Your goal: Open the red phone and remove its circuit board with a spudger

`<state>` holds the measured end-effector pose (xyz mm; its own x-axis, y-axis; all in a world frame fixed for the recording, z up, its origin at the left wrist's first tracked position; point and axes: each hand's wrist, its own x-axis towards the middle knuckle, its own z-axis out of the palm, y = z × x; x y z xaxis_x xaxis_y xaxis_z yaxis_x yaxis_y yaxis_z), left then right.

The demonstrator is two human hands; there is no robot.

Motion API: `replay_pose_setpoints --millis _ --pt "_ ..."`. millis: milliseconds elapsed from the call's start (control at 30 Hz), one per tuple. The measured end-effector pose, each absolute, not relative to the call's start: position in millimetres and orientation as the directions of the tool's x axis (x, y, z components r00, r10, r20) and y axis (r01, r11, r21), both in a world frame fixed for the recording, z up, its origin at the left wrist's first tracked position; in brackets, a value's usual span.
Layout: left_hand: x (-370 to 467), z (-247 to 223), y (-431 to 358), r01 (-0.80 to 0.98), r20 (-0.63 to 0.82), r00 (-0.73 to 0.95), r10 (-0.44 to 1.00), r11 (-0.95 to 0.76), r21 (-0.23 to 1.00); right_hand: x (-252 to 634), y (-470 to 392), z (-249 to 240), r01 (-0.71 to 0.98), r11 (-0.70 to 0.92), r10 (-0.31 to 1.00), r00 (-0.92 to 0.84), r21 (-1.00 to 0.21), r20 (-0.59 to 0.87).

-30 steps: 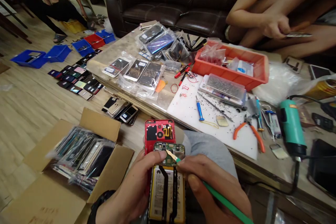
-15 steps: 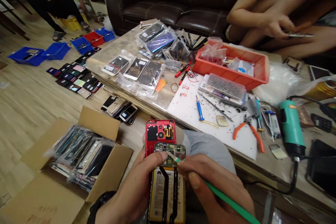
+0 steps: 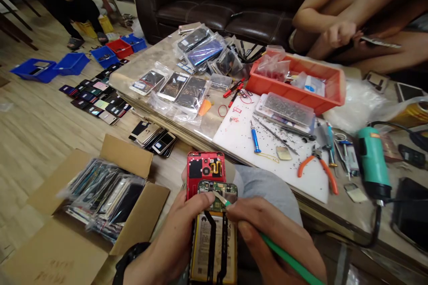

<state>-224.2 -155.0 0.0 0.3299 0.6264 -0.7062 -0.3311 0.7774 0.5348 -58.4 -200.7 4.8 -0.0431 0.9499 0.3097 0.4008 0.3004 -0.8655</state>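
An opened phone [image 3: 214, 249] lies in my left hand [image 3: 179, 227], its battery and two black flex cables exposed. My left thumb presses on the green circuit board [image 3: 219, 207] at the phone's upper end. Behind that board sits a red phone cover [image 3: 197, 169] with a camera opening. My right hand [image 3: 270, 231] grips green tweezers [image 3: 287, 258], and their pale tip touches the board beside my thumb.
A low table holds bagged phones [image 3: 174, 87], a red bin [image 3: 297, 80], a blue screwdriver [image 3: 255, 138], orange-handled pliers [image 3: 317, 164] and a teal tool [image 3: 372, 160]. A cardboard box [image 3: 127, 158] of bagged parts stands left. Another person's hands [image 3: 341, 33] hold something upper right.
Both of my hands and the phone stay nearly in place. At upper right, the other person's hands have moved apart, and the person at upper left has bent lower.
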Motion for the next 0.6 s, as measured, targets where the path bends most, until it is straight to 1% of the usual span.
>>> replay_pose_setpoints --millis 200,267,333,400,467,533,600 --pt "-225.2 -3.2 -154.9 -0.338 -0.716 0.353 0.602 0.796 0.503 -57.2 -202.3 -0.8 0.419 0.311 0.946 -0.048 -0.853 0.322" --pt "-225.1 -4.1 -155.0 -0.345 -0.714 0.353 0.605 0.793 0.502 -56.6 -202.4 -0.9 0.395 0.288 0.951 -0.007 -0.873 0.310" --pt "-225.2 -3.2 -155.5 -0.353 -0.704 0.370 0.606 0.793 0.497 -56.9 -202.7 -1.6 0.337 0.236 0.959 0.071 -0.911 0.275" --pt "-225.1 -1.0 -155.9 -0.350 -0.686 0.407 0.603 0.797 0.493 -58.0 -202.9 -3.5 0.223 0.142 0.968 0.175 -0.965 0.182" --pt "-225.0 1.4 -155.9 -0.331 -0.664 0.447 0.599 0.801 0.500 -59.0 -202.3 -6.2 0.030 0.025 0.965 0.260 -0.999 0.032" --pt "-224.7 3.0 -155.3 -0.294 -0.658 0.475 0.585 0.810 0.508 -59.0 -199.4 -8.2 -0.154 -0.065 0.947 0.302 -0.986 -0.110" --pt "-224.6 3.5 -154.5 -0.269 -0.665 0.482 0.570 0.819 0.506 -57.7 -194.2 -8.6 -0.232 -0.099 0.918 0.353 -0.968 -0.179"
